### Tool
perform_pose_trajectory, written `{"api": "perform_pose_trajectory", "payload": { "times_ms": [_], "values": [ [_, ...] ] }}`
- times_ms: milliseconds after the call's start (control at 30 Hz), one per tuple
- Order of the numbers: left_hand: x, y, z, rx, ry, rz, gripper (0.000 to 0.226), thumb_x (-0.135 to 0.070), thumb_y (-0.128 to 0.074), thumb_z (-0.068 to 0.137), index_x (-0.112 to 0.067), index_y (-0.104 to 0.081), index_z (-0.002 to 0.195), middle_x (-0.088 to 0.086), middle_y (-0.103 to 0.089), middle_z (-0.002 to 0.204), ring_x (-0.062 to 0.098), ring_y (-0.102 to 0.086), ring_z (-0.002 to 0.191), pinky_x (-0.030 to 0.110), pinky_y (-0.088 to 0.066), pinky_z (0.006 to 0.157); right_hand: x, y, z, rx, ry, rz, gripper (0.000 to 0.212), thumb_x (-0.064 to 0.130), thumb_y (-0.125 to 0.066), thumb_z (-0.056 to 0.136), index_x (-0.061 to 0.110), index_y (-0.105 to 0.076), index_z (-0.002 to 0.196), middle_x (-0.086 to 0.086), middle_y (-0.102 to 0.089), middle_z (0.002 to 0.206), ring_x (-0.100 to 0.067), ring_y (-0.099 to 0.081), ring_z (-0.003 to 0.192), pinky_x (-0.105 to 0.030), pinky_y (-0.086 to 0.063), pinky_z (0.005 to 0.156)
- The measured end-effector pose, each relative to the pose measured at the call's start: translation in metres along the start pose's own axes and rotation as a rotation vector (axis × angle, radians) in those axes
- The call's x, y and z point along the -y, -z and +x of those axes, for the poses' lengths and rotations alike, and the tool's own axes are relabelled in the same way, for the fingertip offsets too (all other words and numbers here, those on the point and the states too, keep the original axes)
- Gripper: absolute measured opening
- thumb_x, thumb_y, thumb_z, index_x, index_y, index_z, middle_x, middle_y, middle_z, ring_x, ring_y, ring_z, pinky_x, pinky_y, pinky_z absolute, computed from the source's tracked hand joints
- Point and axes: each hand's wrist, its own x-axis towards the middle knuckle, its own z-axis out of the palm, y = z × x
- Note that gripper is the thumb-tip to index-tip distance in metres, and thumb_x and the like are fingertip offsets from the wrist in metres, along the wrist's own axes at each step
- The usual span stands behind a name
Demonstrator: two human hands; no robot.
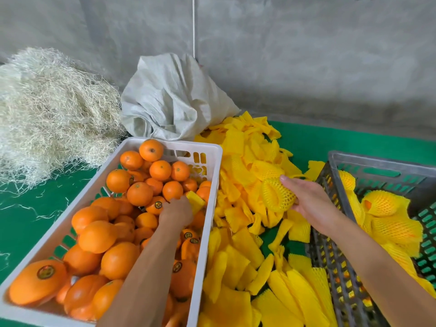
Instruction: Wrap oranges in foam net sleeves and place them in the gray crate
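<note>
Over the sleeve pile, right hand [309,204] grips a wrapped orange [278,197], short of the gray crate [377,161]. Left hand [175,212], down in the white crate [212,185], pinches a foam sleeve [195,201]. Risks: netted orange slipping out mid-carry; loose oranges rolling.

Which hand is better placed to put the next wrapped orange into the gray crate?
The right hand: it already holds a wrapped orange beside the gray crate. The left hand is down in the white crate.

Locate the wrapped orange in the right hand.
Head view, right of centre: the wrapped orange sits in the right hand, above the loose yellow sleeves, just left of the gray crate.
</note>
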Motion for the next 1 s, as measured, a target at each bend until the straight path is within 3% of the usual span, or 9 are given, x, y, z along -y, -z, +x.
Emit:
{"api": "perform_pose_trajectory", "payload": {
  "times_ms": [133, 333, 500, 567, 633, 700, 800, 900, 1000],
  "values": [
    [0.001, 0.008, -0.001, -0.106, 0.018, -0.125, 0.043, -0.014, -0.064, 0.092, -0.01, -0.048, 0.132, 0.017, -0.057, 0.132, 0.04, -0.055, 0.122, 0.046, -0.053, 0.093, 0.0, -0.001, 0.0, -0.002, -0.001, -0.06, 0.035, 0.04, -0.061, 0.098, 0.014, -0.072, 0.119, -0.002, -0.077, 0.114, -0.014, -0.073, 0.107, -0.023, -0.058, 0.078],
    [-0.038, 0.046, -0.031, -0.644, -0.214, -0.526, 0.069, -0.03, -0.08, 0.083, -0.008, -0.049, 0.141, 0.018, -0.055, 0.132, 0.042, -0.052, 0.12, 0.052, -0.05, 0.098, -0.001, 0.0, 0.004, -0.032, -0.008, -0.093, 0.035, 0.043, -0.061, 0.098, 0.016, -0.073, 0.118, 0.0, -0.078, 0.112, -0.013, -0.073, 0.106, -0.032, -0.054, 0.09],
    [-0.062, 0.057, -0.061, -0.882, -0.409, -0.783, 0.071, -0.034, -0.081, 0.085, -0.01, -0.051, 0.145, 0.008, -0.055, 0.138, 0.022, -0.053, 0.125, 0.033, -0.047, 0.102, -0.003, 0.002, 0.006, -0.065, -0.009, -0.123, 0.035, 0.047, -0.062, 0.097, 0.02, -0.075, 0.115, 0.002, -0.078, 0.111, -0.014, -0.072, 0.108, -0.038, -0.055, 0.096],
    [-0.072, 0.055, -0.067, -0.72, -0.48, -1.001, 0.067, -0.034, -0.085, 0.081, -0.016, -0.059, 0.139, 0.0, -0.065, 0.128, 0.012, -0.062, 0.115, 0.027, -0.052, 0.092, -0.006, 0.004, 0.006, -0.067, -0.004, -0.113, 0.035, 0.049, -0.061, 0.097, 0.022, -0.075, 0.114, 0.003, -0.078, 0.112, -0.015, -0.072, 0.109, -0.039, -0.054, 0.096],
    [-0.087, 0.05, -0.076, -0.315, -0.497, -1.37, 0.062, -0.035, -0.089, 0.075, -0.016, -0.068, 0.13, 0.009, -0.076, 0.112, 0.014, -0.071, 0.102, 0.029, -0.057, 0.089, -0.006, 0.005, 0.006, -0.079, 0.008, -0.103, 0.034, 0.049, -0.06, 0.098, 0.023, -0.074, 0.115, 0.004, -0.077, 0.113, -0.014, -0.072, 0.11, -0.039, -0.054, 0.096],
    [-0.103, 0.041, -0.085, 0.137, -0.458, -1.69, 0.075, -0.03, -0.09, 0.075, -0.002, -0.06, 0.138, 0.023, -0.071, 0.117, 0.016, -0.072, 0.104, 0.035, -0.052, 0.102, -0.005, 0.004, 0.006, -0.127, 0.018, -0.082, 0.033, 0.049, -0.059, 0.098, 0.023, -0.074, 0.113, 0.003, -0.078, 0.111, -0.016, -0.072, 0.11, -0.041, -0.056, 0.095],
    [-0.116, 0.03, -0.09, 0.491, -0.448, -1.684, 0.082, -0.049, -0.091, 0.069, -0.018, -0.06, 0.137, 0.006, -0.066, 0.137, 0.022, -0.055, 0.133, 0.05, -0.042, 0.116, -0.002, 0.003, 0.005, -0.203, 0.04, -0.019, 0.031, 0.046, -0.057, 0.101, 0.022, -0.073, 0.113, -0.002, -0.077, 0.111, -0.02, -0.072, 0.11, -0.047, -0.056, 0.098],
    [-0.117, 0.026, -0.087, 0.799, -0.53, -1.663, 0.097, -0.055, -0.093, 0.061, -0.018, -0.058, 0.143, 0.013, -0.062, 0.142, 0.032, -0.056, 0.135, 0.061, -0.043, 0.112, 0.002, -0.001, 0.003, -0.13, 0.021, 0.11, 0.035, 0.04, -0.056, 0.103, 0.016, -0.068, 0.125, -0.006, -0.075, 0.119, -0.023, -0.07, 0.115, -0.049, -0.053, 0.103],
    [-0.116, 0.022, -0.088, 0.861, -0.554, -1.659, 0.098, -0.049, -0.095, 0.063, -0.014, -0.055, 0.146, 0.02, -0.058, 0.145, 0.035, -0.059, 0.132, 0.057, -0.047, 0.11, 0.005, -0.005, 0.001, -0.055, -0.032, 0.185, 0.042, 0.039, -0.058, 0.101, 0.012, -0.063, 0.133, -0.01, -0.071, 0.127, -0.026, -0.067, 0.12, -0.049, -0.052, 0.105]
  ]
}}
